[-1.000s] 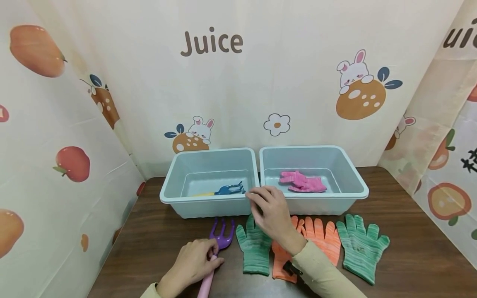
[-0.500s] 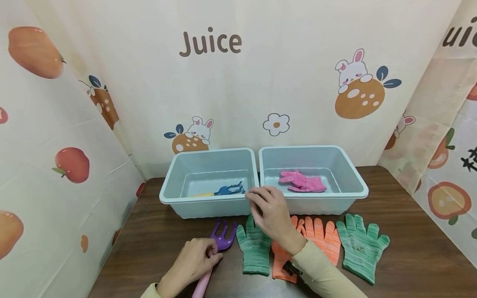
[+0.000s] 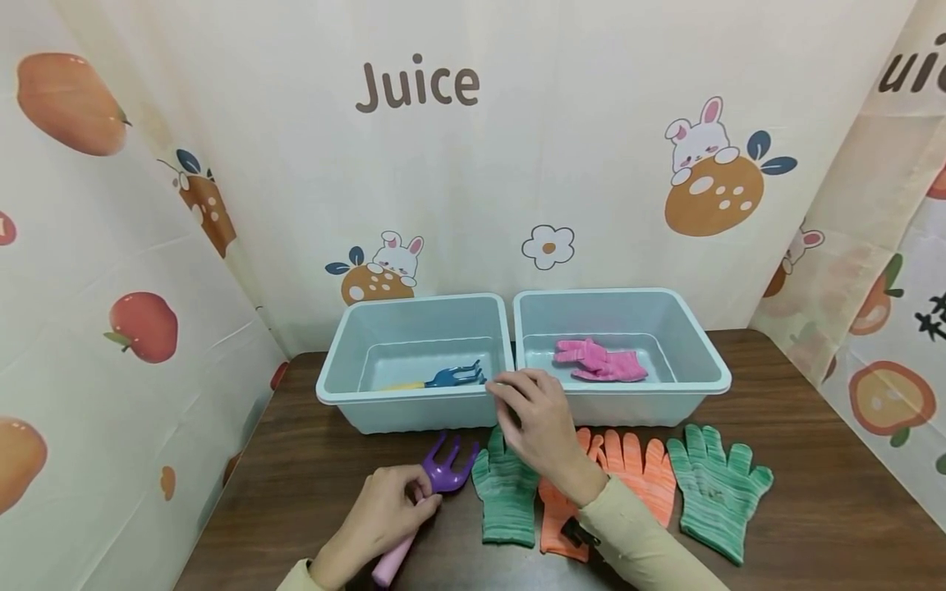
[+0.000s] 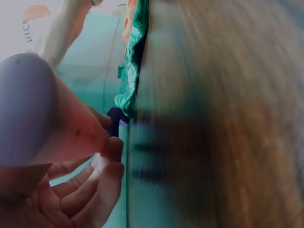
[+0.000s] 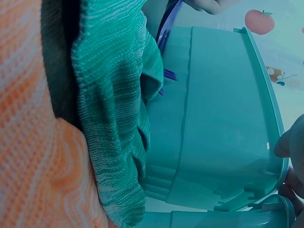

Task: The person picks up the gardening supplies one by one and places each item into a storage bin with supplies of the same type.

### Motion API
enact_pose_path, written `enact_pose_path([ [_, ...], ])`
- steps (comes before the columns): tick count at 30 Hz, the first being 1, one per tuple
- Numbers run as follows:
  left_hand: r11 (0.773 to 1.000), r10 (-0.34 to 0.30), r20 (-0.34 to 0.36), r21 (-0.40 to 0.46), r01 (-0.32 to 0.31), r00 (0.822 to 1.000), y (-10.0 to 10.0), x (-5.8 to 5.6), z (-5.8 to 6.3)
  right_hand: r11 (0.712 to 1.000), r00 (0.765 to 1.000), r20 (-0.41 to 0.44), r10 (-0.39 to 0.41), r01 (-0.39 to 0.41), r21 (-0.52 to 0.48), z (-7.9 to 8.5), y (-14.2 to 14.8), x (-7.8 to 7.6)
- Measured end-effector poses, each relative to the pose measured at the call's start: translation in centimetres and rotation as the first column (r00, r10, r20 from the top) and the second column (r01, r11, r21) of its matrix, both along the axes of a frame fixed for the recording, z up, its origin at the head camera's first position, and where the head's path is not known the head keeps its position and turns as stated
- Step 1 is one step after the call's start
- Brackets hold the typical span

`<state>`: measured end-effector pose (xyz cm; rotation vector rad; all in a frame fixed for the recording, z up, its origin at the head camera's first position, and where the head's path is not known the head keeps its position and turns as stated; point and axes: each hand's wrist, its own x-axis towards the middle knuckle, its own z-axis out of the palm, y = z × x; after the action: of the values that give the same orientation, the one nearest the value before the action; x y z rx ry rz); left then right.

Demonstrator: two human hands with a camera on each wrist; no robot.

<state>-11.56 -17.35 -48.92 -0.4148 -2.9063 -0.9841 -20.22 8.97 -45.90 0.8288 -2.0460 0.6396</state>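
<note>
While my left hand (image 3: 384, 513) grips the purple rake (image 3: 432, 484) | right hand (image 3: 535, 419), fingers curled, steadies the bin rims (image 3: 510, 386) | I'd lift tines clear of the left bin (image 3: 414, 361).

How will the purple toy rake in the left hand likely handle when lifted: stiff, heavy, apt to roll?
The purple rake looks like moulded plastic, so probably stiff and light. The left hand grips its pink handle; the rounded handle might roll, but the flat tines should stop it.

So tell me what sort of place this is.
Probably a staged tabletop sorting booth, not a real garden: a brown table boxed in by cartoon fruit-print curtains, with two bins set beside laid-out gloves and a toy rake.
</note>
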Motion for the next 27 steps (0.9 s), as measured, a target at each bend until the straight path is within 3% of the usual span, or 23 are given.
enact_pose_path([
  [8,0.994,-0.021,0.047,0.104,0.016,0.999,-0.12,-0.02,0.26,1.000,1.000,-0.001,0.000,0.000,0.004,-0.02,0.00,0.01],
  [27,0.990,-0.052,0.042,0.133,0.046,0.998,-0.10,0.29,0.89,1.000,1.000,-0.006,0.001,-0.001,0.004,-0.01,0.00,0.03],
])
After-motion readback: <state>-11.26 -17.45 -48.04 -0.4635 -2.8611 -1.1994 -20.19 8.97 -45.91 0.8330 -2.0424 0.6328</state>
